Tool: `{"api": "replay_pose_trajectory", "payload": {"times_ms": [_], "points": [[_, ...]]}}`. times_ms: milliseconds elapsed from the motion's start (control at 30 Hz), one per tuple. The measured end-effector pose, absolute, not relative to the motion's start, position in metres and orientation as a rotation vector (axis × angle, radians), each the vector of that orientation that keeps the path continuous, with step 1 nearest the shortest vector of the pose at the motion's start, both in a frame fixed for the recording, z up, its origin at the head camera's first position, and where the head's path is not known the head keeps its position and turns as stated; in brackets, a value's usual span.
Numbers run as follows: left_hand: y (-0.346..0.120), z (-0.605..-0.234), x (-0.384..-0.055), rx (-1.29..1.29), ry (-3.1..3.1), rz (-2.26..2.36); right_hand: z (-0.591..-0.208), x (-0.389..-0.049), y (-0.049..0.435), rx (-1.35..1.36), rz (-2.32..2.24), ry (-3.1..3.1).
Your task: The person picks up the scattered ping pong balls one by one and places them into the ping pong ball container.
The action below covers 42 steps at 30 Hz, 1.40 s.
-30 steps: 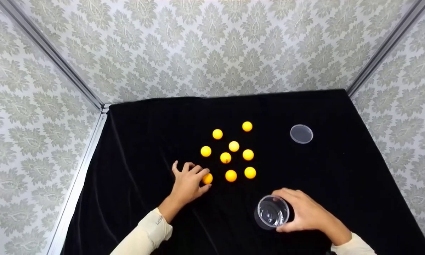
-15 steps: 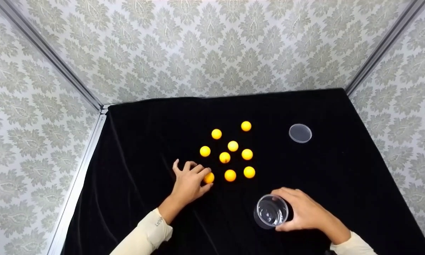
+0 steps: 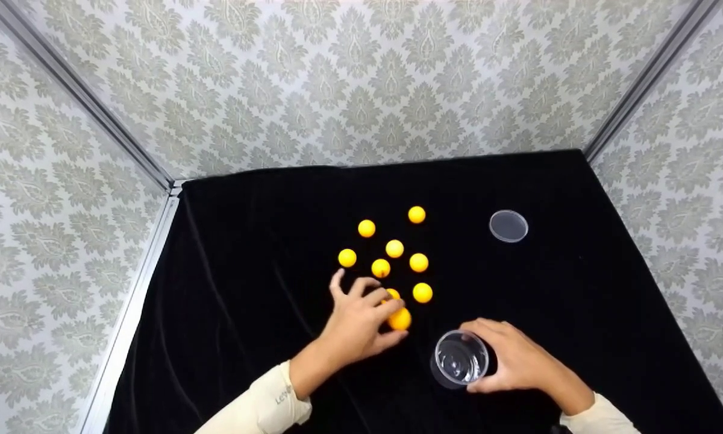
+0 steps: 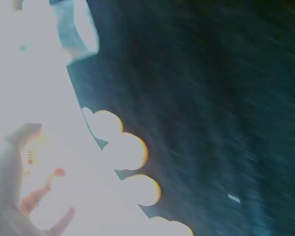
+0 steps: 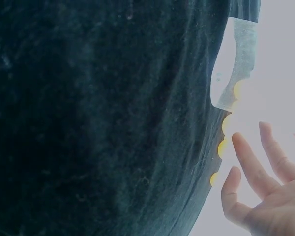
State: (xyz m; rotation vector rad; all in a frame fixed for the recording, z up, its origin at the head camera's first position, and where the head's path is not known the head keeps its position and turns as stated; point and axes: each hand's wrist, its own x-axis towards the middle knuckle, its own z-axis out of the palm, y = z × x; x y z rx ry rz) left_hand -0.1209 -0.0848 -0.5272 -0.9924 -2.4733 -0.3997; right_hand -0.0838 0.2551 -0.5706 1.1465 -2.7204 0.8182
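Note:
My left hand [image 3: 361,319] pinches an orange ping-pong ball [image 3: 400,319] between thumb and fingers, with the little finger raised away. Behind its fingertips, a second ping-pong ball [image 3: 391,295] is partly hidden. My right hand [image 3: 509,355] holds a clear plastic cup [image 3: 461,357] by its side, the open mouth tipped up toward the head camera and nothing visible inside. The pinched ball is just up and left of the cup. Glare washes out much of the left wrist view, where the cup [image 4: 77,32] shows at the top.
Several more orange ping-pong balls [image 3: 419,262] lie scattered beyond the left hand on the black cloth [image 3: 265,241]. A clear round lid [image 3: 508,226] lies flat at the back right. Patterned walls [image 3: 361,78] border the table behind and at both sides.
My left hand has moved to the right with the pinched ball, from the left edge of the group toward the cup. The right hand and cup stay nearly still.

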Motion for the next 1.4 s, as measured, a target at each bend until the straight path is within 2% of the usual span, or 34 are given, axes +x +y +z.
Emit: {"api": "replay_pose_trajectory", "payload": {"times_ms": [233, 533, 1400], "points": [[-0.041, -0.505, -0.093, -1.095, -2.456, -0.59, -0.571, -0.085, 0.254, 1.185, 0.863, -2.642], [-0.004, -0.507, -0.075, -1.256, -2.411, -0.544, -0.57, -0.084, 0.254, 1.147, 0.809, -2.692], [-0.001, -0.513, -0.074, -1.246, -2.438, -0.52, -0.571, -0.084, 0.254, 1.158, 0.807, -2.675]]}}
